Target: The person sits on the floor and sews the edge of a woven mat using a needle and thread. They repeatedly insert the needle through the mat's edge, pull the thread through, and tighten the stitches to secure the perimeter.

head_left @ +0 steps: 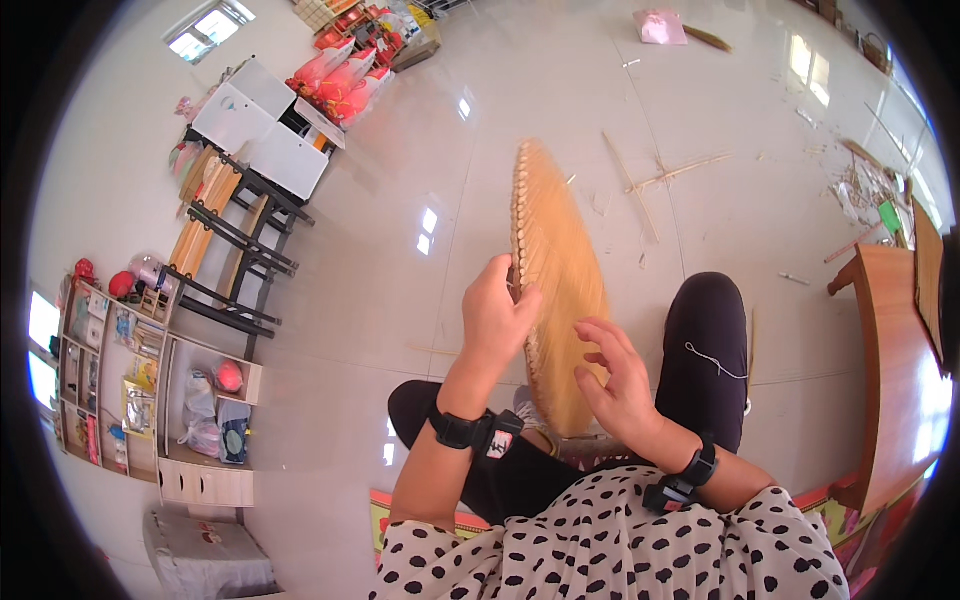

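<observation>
A golden straw piece [555, 220], long and flat with fine fibres and a beaded-looking bound left edge, stands tilted between my hands above my lap. My left hand [495, 315] grips that bound edge, its fingers partly hidden behind the straw. My right hand [615, 385] is at the lower right side of the straw, fingers bent and apart, holding nothing; whether the fingertips touch the fibres I cannot tell. A white looped string [712, 362] lies on my dark right trouser leg.
A wooden table [895, 365] stands close on my right. Straw sticks [680, 172] and scraps litter the tiled floor. A pink bag [661, 27] lies farther off. Along the left are cubby shelving [207, 478], stacked black-legged benches [215, 262] and white panels [285, 160].
</observation>
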A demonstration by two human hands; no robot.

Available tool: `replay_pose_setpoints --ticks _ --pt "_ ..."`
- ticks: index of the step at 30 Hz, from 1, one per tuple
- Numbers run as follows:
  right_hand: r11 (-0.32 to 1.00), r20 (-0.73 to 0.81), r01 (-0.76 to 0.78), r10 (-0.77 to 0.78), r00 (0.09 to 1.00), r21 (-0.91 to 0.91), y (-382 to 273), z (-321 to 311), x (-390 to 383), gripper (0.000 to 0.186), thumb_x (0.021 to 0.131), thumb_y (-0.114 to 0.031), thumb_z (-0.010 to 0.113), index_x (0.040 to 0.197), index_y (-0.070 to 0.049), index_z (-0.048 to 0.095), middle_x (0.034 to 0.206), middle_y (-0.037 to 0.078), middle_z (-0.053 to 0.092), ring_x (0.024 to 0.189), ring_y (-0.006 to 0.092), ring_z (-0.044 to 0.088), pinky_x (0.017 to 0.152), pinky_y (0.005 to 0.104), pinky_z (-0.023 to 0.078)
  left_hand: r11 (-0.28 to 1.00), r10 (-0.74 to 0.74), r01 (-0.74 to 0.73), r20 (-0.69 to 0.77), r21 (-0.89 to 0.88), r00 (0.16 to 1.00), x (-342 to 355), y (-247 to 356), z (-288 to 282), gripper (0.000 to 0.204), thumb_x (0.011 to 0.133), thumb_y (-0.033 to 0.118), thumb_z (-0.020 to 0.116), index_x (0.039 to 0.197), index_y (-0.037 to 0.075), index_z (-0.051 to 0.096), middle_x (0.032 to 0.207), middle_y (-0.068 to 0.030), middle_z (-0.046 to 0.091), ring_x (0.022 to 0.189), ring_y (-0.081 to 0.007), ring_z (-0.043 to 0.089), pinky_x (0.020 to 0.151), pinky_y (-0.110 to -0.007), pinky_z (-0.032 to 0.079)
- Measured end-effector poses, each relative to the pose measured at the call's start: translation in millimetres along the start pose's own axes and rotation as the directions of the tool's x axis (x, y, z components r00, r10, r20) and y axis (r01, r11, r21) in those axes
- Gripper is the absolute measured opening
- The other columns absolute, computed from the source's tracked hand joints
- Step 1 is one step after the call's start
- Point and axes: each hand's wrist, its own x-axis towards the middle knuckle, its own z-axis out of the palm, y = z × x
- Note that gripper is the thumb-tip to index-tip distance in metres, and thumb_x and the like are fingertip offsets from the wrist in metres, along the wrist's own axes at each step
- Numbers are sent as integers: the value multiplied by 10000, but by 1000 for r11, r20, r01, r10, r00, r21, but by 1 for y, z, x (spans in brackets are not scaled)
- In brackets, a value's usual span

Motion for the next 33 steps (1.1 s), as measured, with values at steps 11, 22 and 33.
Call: replay_pose_setpoints --ticks 11,22,33 --pt "985 -103 67 -84 991 -157 -13 -28 11 475 819 35 623 1287 -11 556 1316 189 557 1107 314 608 881 362 536 921 258 -259 41 291 965 8 -5 -29 368 840 50 665 1205 65 618 1037 -141 700 877 -358 668 745 -446 536" --pt "607 20 448 -580 815 -656 -41 -33 20 498 700 11 737 1185 -13 627 1186 143 608 1083 364 594 874 432 509 719 442 -531 294 450 847 -16 18 -84 306 850 -17 593 1122 112 647 1045 -30 713 843 -209 658 913 -394 444" --pt "601 360 478 -315 878 -640 -63 -7 41 358 751 -168 797 1041 -28 640 809 81 658 769 269 662 635 371 532 635 455 -655 488 409 745 -41 41 -81 305 841 38 606 1130 129 645 963 24 685 895 -162 655 983 -439 411"
